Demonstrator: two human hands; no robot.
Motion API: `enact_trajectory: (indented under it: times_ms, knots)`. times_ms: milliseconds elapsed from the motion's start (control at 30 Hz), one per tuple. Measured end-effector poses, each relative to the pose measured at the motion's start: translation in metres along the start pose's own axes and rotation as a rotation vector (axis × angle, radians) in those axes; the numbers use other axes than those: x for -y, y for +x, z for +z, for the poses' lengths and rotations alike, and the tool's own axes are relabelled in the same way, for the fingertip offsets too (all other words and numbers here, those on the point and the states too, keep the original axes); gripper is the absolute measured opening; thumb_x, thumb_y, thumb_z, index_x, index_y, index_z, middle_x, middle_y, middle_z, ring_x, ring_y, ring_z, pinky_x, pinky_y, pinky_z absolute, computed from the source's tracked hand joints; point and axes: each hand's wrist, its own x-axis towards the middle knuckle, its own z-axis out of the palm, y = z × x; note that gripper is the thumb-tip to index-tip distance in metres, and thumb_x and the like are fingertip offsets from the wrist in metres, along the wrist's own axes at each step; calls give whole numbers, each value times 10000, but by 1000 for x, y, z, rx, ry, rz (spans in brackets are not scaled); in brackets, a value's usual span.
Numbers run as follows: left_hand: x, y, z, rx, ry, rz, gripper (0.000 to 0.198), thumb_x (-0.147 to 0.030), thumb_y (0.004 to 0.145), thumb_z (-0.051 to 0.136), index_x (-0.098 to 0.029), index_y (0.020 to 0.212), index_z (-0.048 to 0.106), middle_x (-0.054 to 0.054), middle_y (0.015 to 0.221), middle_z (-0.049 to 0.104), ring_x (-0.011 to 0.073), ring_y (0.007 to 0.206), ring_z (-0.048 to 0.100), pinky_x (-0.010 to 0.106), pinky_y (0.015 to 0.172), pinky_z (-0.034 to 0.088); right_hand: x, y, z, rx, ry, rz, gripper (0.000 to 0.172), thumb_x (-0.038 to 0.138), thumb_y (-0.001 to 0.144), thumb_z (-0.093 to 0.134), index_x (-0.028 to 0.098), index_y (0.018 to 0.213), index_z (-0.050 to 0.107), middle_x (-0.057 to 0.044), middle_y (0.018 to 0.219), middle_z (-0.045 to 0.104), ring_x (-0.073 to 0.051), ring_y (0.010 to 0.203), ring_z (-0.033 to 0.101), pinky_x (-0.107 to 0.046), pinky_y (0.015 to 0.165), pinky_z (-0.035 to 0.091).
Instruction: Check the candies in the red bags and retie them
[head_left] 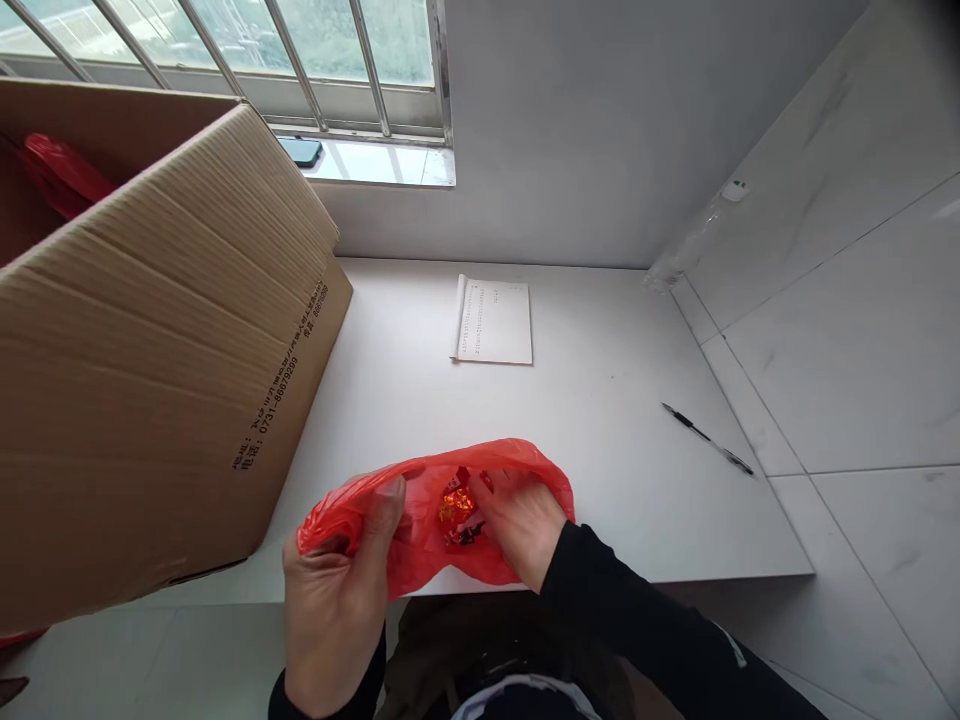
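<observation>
A thin red plastic bag (420, 570) is at the front edge of the white table, its mouth held wide. My left hand (337, 590) is closed on the bag's left rim, with the thumb over the edge. My right hand (521, 520) reaches into the bag from the right. Its fingers are partly hidden inside, so I cannot make out whether they grip anything. Beside those fingers lie shiny red and gold wrapped pieces (456, 508), which look like wrapped candies.
A large cardboard box (172, 380) stands at the left, with red plastic (67, 175) inside. A notepad (495, 320) lies near the back of the white table (585, 370), a pen (706, 438) at the right. A phone (301, 152) rests on the windowsill.
</observation>
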Motion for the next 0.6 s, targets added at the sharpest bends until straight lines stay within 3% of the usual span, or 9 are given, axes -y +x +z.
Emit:
enact_trajectory:
  times_ms: [100, 233, 333, 467, 600]
  knots:
    - [8, 2, -4, 27, -66, -54, 322, -437, 777, 740, -199, 593, 624, -18, 561, 563, 135, 533, 548, 240, 489, 511, 1, 2, 2, -36, 43, -42, 344, 178, 857, 589, 138, 1198, 603, -142, 1086, 661, -288, 954, 642, -372, 757, 507]
    - [14, 5, -6, 68, -90, -75, 263, -425, 785, 743, -204, 664, 667, -13, 623, 612, 147, 584, 582, 249, 533, 534, 2, 6, 5, -41, 122, -77, 454, 337, 870, 634, 202, 1294, 544, -81, 982, 677, -242, 849, 643, -331, 701, 478]
    - [14, 6, -5, 74, -86, -64, 230, -416, 791, 741, -214, 698, 679, -18, 636, 623, 151, 599, 587, 252, 549, 535, 5, 5, 4, -18, 80, -69, 386, 248, 889, 583, 218, 1273, 553, -61, 906, 684, -226, 791, 649, -306, 650, 457]
    - [15, 7, -6, 69, -85, -20, 250, -412, 807, 729, -220, 669, 649, -33, 609, 593, 140, 580, 560, 244, 534, 516, 10, -9, -4, 119, -37, -40, 244, 130, 831, 575, 203, 1057, 630, -73, 817, 687, -233, 719, 662, -291, 564, 429]
    - [19, 6, -8, 96, -32, 10, 258, -407, 816, 721, -212, 657, 665, -25, 599, 586, 137, 575, 551, 239, 540, 512, 7, -24, -8, 180, -68, 9, 233, 98, 770, 616, 183, 987, 632, -81, 784, 698, -244, 706, 675, -287, 538, 428]
